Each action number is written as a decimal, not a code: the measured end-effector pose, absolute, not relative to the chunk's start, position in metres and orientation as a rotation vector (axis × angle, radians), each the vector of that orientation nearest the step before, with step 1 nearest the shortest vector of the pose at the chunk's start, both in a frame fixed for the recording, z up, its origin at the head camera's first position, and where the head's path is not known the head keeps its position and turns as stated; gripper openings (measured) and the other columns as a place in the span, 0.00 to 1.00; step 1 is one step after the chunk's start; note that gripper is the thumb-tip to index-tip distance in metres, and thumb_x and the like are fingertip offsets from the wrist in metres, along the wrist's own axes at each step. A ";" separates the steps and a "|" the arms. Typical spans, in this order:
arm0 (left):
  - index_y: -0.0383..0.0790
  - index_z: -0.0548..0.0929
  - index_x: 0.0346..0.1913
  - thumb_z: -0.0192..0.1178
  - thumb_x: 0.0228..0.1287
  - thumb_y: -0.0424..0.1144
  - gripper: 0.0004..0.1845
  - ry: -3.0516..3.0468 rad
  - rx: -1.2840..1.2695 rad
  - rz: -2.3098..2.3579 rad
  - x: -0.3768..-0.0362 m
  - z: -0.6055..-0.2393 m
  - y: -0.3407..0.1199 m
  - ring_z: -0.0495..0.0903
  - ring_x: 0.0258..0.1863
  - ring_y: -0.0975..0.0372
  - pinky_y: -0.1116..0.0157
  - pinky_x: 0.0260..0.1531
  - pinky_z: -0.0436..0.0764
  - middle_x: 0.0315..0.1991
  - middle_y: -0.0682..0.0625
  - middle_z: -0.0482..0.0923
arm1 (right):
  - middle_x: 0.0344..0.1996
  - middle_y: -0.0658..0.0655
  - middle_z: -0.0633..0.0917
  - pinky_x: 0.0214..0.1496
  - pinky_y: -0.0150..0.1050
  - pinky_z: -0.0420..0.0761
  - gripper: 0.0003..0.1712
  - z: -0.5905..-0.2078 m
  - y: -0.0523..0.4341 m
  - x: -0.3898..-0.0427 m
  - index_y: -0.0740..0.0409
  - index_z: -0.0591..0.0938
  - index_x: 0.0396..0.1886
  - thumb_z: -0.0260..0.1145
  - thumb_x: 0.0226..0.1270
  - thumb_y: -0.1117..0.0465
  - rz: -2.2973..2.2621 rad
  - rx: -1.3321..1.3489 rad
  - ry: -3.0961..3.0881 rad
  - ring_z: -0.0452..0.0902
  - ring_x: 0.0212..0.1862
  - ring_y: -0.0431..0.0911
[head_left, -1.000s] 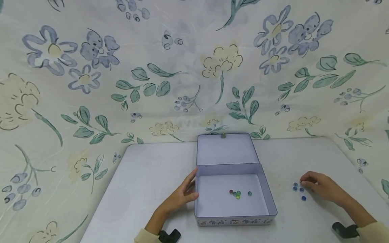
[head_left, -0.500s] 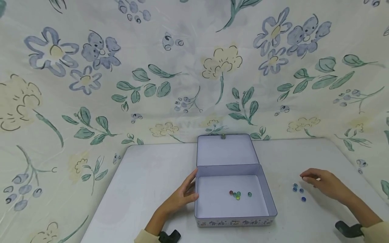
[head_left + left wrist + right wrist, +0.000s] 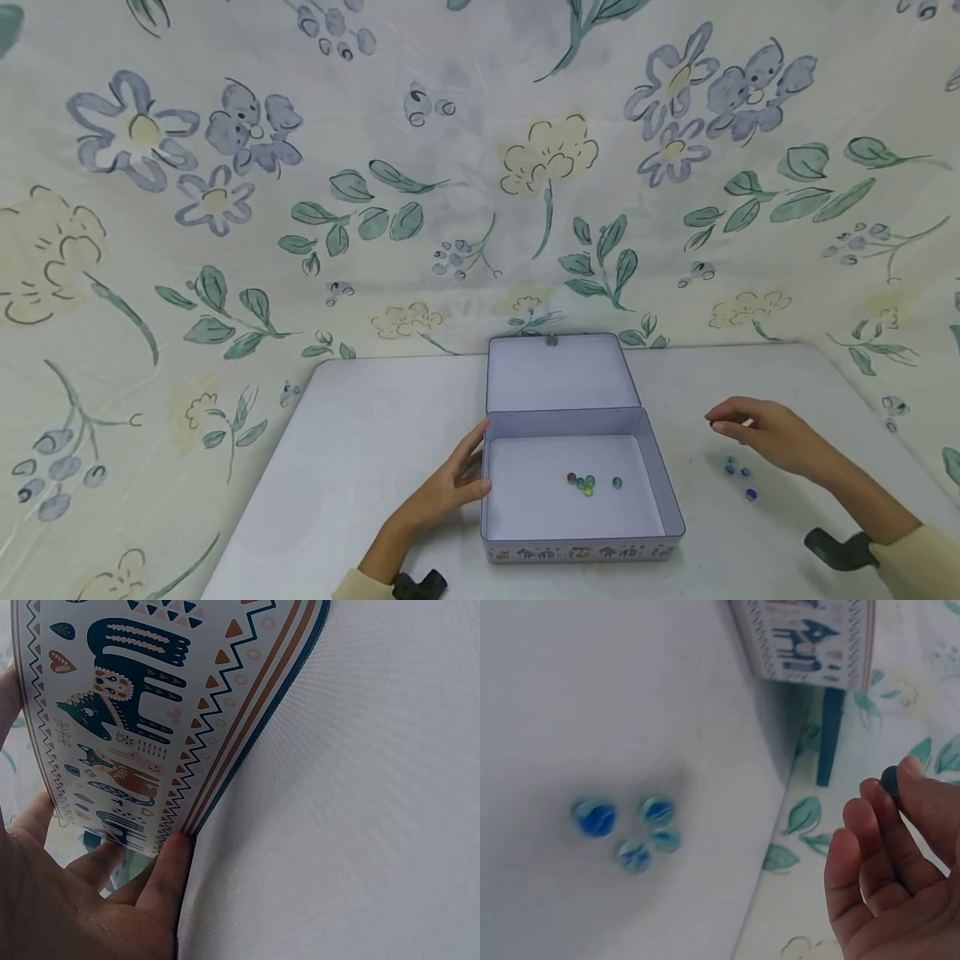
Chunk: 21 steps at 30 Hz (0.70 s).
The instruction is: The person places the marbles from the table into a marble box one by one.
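Right hand (image 3: 772, 433) lifts off the table and shifts toward the open tin (image 3: 581, 533), pinching one dark marble (image 3: 889, 780) at its fingertips (four blue marbles (image 3: 630, 829) now lie uncovered behind it).

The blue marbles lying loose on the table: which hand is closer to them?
Right. The right hand hovers just above the blue marbles, pinching a dark marble. The left hand rests against the tin box, across from them.
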<state>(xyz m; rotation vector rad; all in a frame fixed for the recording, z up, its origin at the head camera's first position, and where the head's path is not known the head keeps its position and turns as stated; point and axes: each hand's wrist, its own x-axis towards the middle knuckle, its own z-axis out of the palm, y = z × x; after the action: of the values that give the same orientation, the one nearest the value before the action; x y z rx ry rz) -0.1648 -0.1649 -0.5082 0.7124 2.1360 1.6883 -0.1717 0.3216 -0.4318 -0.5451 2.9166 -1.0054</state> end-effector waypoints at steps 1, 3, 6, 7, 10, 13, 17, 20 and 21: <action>0.59 0.43 0.81 0.59 0.72 0.46 0.45 2.139 0.710 1.686 -0.165 -0.508 -0.165 0.45 0.77 0.32 0.39 0.72 0.62 0.82 0.42 0.35 | 0.43 0.55 0.88 0.36 0.29 0.82 0.10 -0.429 0.319 -0.173 0.59 0.85 0.48 0.64 0.72 0.60 -1.006 -0.557 2.913 0.79 0.38 0.33; 0.59 0.43 0.81 0.59 0.72 0.47 0.45 2.141 0.711 1.681 -0.164 -0.508 -0.165 0.45 0.77 0.32 0.39 0.72 0.63 0.82 0.42 0.35 | 0.43 0.55 0.88 0.36 0.30 0.82 0.10 -0.424 0.312 -0.174 0.58 0.85 0.48 0.64 0.72 0.60 -1.017 -0.589 2.906 0.79 0.38 0.33; 0.59 0.42 0.81 0.59 0.72 0.47 0.45 2.142 0.719 1.676 -0.165 -0.509 -0.166 0.45 0.77 0.32 0.39 0.72 0.63 0.82 0.42 0.35 | 0.43 0.54 0.88 0.37 0.30 0.83 0.09 -0.419 0.303 -0.178 0.56 0.85 0.48 0.64 0.72 0.60 -1.011 -0.635 2.905 0.78 0.39 0.31; 0.59 0.42 0.81 0.59 0.72 0.48 0.45 2.142 0.721 1.674 -0.165 -0.509 -0.166 0.45 0.77 0.33 0.39 0.72 0.63 0.82 0.42 0.35 | 0.43 0.54 0.88 0.38 0.30 0.83 0.09 -0.417 0.299 -0.179 0.56 0.85 0.47 0.65 0.72 0.60 -1.011 -0.646 2.906 0.78 0.39 0.31; 0.60 0.42 0.81 0.59 0.72 0.47 0.45 2.140 0.729 1.672 -0.166 -0.508 -0.168 0.44 0.78 0.33 0.39 0.72 0.62 0.82 0.42 0.34 | 0.42 0.53 0.89 0.39 0.30 0.83 0.08 -0.414 0.289 -0.183 0.54 0.86 0.47 0.65 0.72 0.60 -1.008 -0.673 2.910 0.78 0.40 0.29; 0.60 0.42 0.81 0.59 0.72 0.46 0.45 2.150 0.731 1.667 -0.167 -0.507 -0.168 0.44 0.78 0.33 0.39 0.72 0.62 0.82 0.43 0.35 | 0.42 0.51 0.89 0.40 0.30 0.82 0.08 -0.411 0.278 -0.187 0.53 0.86 0.47 0.65 0.71 0.60 -1.017 -0.696 2.898 0.78 0.41 0.30; 0.60 0.43 0.81 0.59 0.72 0.46 0.45 2.151 0.730 1.670 -0.167 -0.507 -0.167 0.45 0.78 0.34 0.40 0.72 0.63 0.82 0.43 0.35 | 0.43 0.49 0.88 0.40 0.30 0.82 0.10 -0.406 0.264 -0.191 0.54 0.86 0.48 0.65 0.71 0.60 -1.036 -0.738 2.852 0.78 0.42 0.32; 0.60 0.42 0.81 0.59 0.72 0.46 0.45 2.139 0.727 1.673 -0.166 -0.507 -0.167 0.45 0.78 0.33 0.40 0.72 0.63 0.82 0.43 0.35 | 0.42 0.49 0.88 0.41 0.31 0.82 0.10 -0.405 0.253 -0.194 0.57 0.86 0.49 0.66 0.71 0.61 -1.064 -0.777 2.801 0.78 0.42 0.33; 0.59 0.42 0.81 0.59 0.72 0.45 0.45 2.135 0.723 1.675 -0.166 -0.507 -0.166 0.44 0.78 0.33 0.40 0.72 0.63 0.82 0.43 0.34 | 0.42 0.49 0.87 0.41 0.31 0.82 0.11 -0.404 0.250 -0.195 0.58 0.86 0.49 0.65 0.71 0.60 -1.070 -0.790 2.784 0.78 0.42 0.33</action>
<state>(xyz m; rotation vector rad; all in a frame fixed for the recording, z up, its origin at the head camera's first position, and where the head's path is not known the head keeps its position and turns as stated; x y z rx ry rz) -0.1659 -0.1663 -0.5075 0.7227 2.1355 1.6751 -0.1949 0.2498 -0.4045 -0.7896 2.7839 -1.0705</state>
